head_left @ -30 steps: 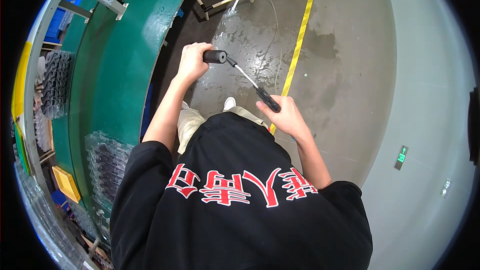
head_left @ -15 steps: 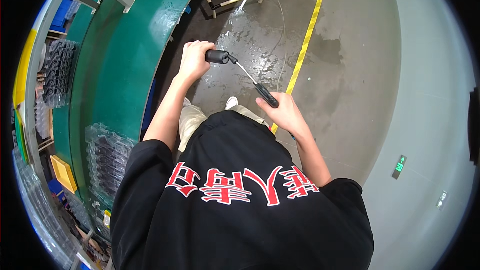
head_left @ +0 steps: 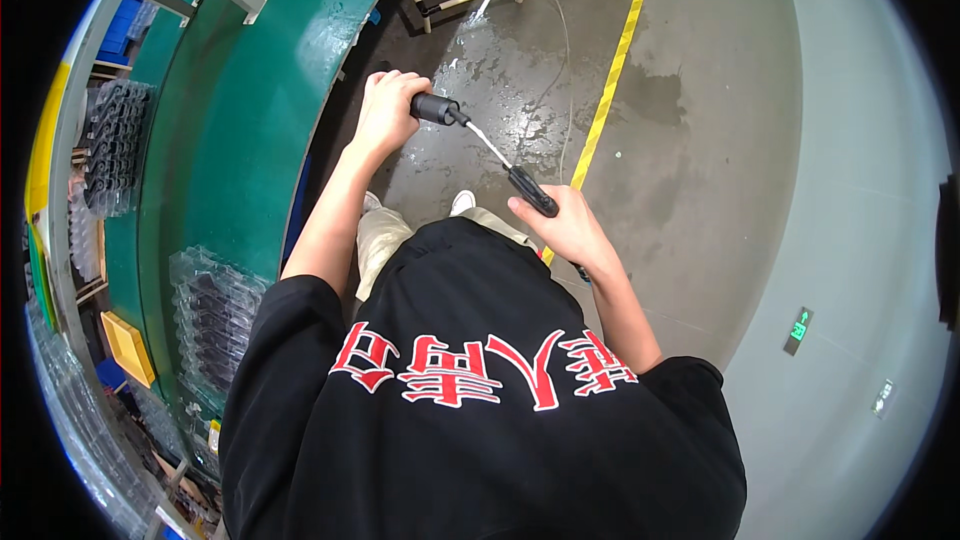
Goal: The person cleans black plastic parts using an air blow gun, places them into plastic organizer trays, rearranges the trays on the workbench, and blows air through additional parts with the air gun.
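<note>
Head view, left to right: stacks of clear plastic trays [head_left: 215, 315] and a yellow bin [head_left: 127, 345] sit low beside the green conveyor surface [head_left: 230, 130], which curves along the person's left side. Left hand [head_left: 385, 115], grip clenched around the black cylindrical end [head_left: 433, 108] of a short rod tool [head_left: 487, 147], held just off the conveyor's edge. Thin pale shaft runs down-right to a black handle [head_left: 530, 190]; right hand [head_left: 565, 225], grip closed on that handle, fingers partly hidden. Tool sits in front of the torso, above the floor. Concrete floor [head_left: 500, 70] below is wet, with a thin cable [head_left: 566, 50] trailing near the yellow line [head_left: 610, 80]. Risks, as judged: shoes slipping on the wet patch; a foot catching the cable; left knuckles striking the conveyor edge if the tool swings leftward.
</note>
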The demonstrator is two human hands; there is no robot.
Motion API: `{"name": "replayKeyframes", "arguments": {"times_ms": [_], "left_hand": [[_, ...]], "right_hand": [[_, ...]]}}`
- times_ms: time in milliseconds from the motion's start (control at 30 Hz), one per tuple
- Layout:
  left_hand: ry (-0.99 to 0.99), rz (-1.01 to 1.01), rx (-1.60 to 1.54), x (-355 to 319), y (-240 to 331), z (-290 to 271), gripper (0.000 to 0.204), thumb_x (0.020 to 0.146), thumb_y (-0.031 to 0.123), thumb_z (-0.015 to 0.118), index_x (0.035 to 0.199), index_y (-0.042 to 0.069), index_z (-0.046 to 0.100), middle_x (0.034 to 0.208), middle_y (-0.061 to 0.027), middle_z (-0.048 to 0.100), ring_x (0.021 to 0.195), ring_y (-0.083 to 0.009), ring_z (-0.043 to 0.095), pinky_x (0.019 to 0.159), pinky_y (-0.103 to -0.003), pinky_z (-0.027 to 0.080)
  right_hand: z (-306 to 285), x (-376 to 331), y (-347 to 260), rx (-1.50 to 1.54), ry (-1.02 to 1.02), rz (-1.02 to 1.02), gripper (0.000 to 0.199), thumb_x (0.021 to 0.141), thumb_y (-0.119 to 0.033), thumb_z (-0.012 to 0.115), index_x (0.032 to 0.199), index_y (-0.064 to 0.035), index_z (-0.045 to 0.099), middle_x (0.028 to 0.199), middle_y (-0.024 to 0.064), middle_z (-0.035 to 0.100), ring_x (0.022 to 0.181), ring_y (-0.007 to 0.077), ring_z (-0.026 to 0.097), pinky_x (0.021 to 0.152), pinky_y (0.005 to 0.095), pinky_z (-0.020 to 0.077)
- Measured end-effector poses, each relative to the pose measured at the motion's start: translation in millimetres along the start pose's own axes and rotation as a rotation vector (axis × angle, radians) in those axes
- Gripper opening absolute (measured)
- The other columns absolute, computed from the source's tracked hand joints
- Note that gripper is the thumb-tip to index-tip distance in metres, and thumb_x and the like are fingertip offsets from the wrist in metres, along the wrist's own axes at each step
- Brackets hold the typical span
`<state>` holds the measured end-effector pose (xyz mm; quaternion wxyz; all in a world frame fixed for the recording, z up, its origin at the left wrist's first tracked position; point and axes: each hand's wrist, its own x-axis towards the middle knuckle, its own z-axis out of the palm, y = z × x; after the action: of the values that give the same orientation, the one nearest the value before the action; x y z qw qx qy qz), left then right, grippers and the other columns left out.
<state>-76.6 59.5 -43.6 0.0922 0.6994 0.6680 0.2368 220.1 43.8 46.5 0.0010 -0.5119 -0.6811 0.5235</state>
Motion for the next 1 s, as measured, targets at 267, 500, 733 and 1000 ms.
{"name": "replayKeyframes", "arguments": {"times_ms": [267,500,733,1000], "left_hand": [[-0.068,-0.203,-0.282,1.8,11.5,-3.1,0.028,0.061,0.001,0.062,0.087,0.009,0.063,0.082,-0.0055,0.067,0.08,-0.0318,0.06,0.079,-0.038,0.047],[-0.339,0.079,-0.571,8.6,81.7,-2.2,0.033,0.063,0.0,0.06,0.096,-0.003,0.065,0.083,-0.0105,0.071,0.064,-0.0233,0.06,0.06,-0.034,0.047],[-0.935,-0.095,-1.216,15.9,97.6,-42.1,0.026,0.07,0.006,0.066,0.095,-0.003,0.066,0.076,-0.0124,0.069,0.058,-0.0183,0.059,0.054,-0.027,0.046],[-1.107,-0.272,-1.915,-3.1,114.4,-38.4,0.022,0.07,0.013,0.073,0.078,0.003,0.055,0.06,-0.0053,0.054,0.047,-0.0118,0.048,0.048,-0.025,0.043]], "right_hand": [[4.8,11.1,4.0,0.203,0.039,-0.171,0.022,0.086,-0.02,0.069,0.09,0.001,0.066,0.07,0.0023,0.06,0.058,0.0136,0.051,0.057,0.0288,0.0433],[1.9,40.8,-19.3,0.332,0.373,-0.489,0.03,0.082,-0.013,0.073,0.109,-0.0018,0.066,0.09,0.0056,0.068,0.071,0.0147,0.061,0.069,0.0268,0.0485],[-20.2,32.8,-15.4,0.703,0.108,-0.556,0.043,0.083,-0.01,0.074,0.122,-0.0035,0.059,0.109,0.0134,0.067,0.095,0.0211,0.064,0.087,0.0318,0.0494],[-34.1,40.5,-26.0,1.175,-0.025,-0.817,0.051,0.085,-0.007,0.073,0.131,-0.0036,0.052,0.119,0.0165,0.063,0.107,0.0268,0.061,0.096,0.0373,0.0477]]}}
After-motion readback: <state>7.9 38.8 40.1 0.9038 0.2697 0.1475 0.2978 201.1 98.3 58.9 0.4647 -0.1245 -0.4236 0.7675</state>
